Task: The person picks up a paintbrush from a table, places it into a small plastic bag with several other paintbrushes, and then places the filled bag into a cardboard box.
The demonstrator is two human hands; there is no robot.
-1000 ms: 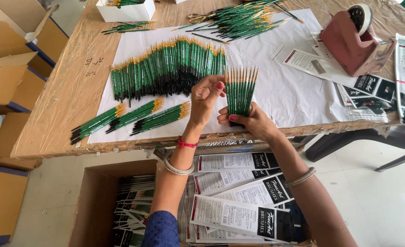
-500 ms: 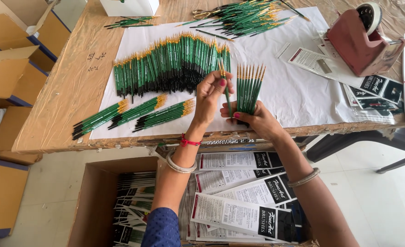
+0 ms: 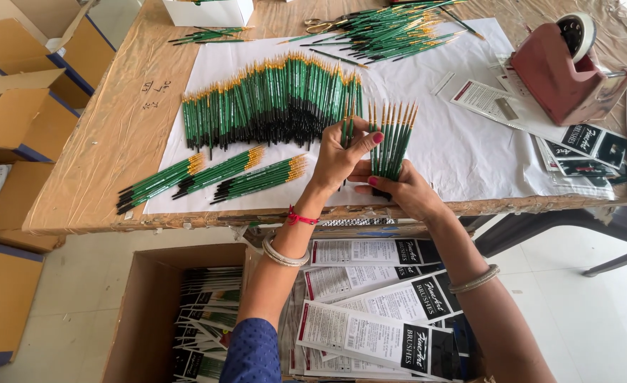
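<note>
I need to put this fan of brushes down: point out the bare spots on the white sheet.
Bare white sheet lies right of the right hand, before the red tape dispenser. Crowded: the long brush row, three small bundles and loose pile.

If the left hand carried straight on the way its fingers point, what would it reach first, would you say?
Probably the long fanned row of green-handled paintbrushes on the white paper sheet; the left hand points up-table towards it, though depth is uncertain.
</note>
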